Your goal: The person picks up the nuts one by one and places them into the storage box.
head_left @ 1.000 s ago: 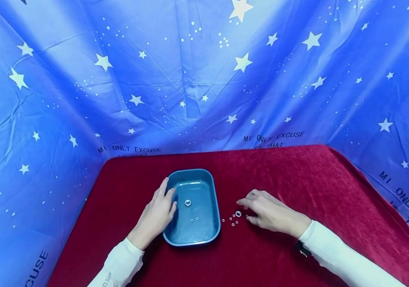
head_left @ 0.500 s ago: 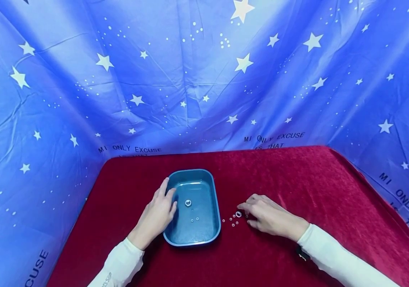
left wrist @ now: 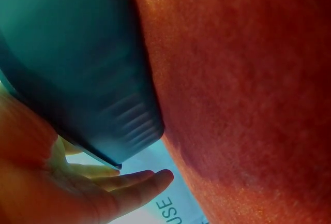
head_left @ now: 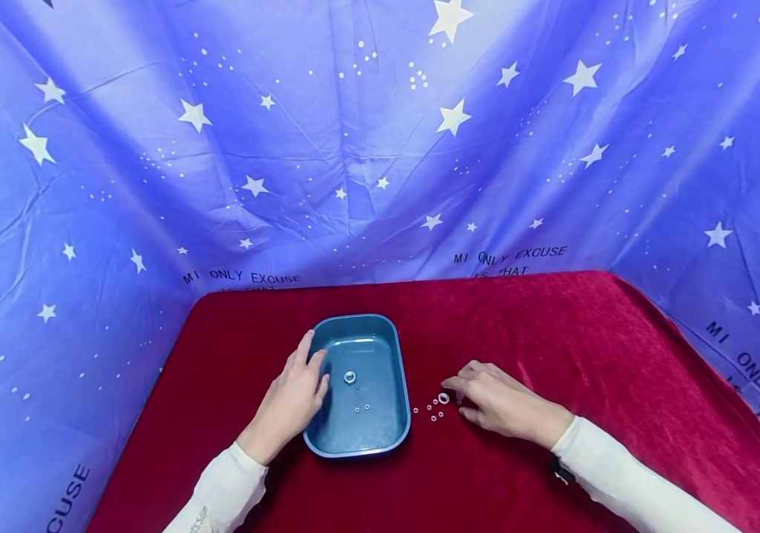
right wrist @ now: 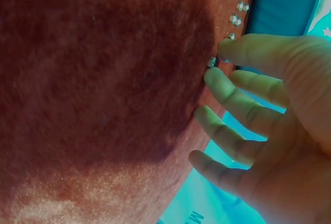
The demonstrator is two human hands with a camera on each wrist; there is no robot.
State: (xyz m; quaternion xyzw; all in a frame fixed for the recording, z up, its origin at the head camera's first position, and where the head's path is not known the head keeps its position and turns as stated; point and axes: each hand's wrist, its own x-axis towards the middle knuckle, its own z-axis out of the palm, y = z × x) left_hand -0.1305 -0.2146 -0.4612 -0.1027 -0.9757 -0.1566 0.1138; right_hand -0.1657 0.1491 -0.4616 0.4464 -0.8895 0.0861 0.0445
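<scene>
A blue-green rectangular tray (head_left: 390,440) stands left of centre in the head view. My left hand (head_left: 290,392) holds its left rim, some fingers over the edge and others along the outside. In the tray lie a large hex nut (head_left: 350,377) and several tiny nuts (head_left: 367,406). Right of it, my right hand (head_left: 496,396) hovers low over the cloth, fingers loosely bent and spread. Its thumb and a fingertip are close around a small nut (right wrist: 212,61); whether they touch it is unclear. Another large nut (head_left: 444,398) lies just beyond, under the index finger.
Several tiny nuts (head_left: 434,418) are scattered between the tray and my right hand. Red velvet cloth (head_left: 520,318) covers the table. A blue star-printed curtain (head_left: 380,133) hangs around the back and both sides.
Over the first half second my right hand lowered slightly toward the nuts and its fingers drew closer; since then it is nearly still. The left hand and tray have not moved.
</scene>
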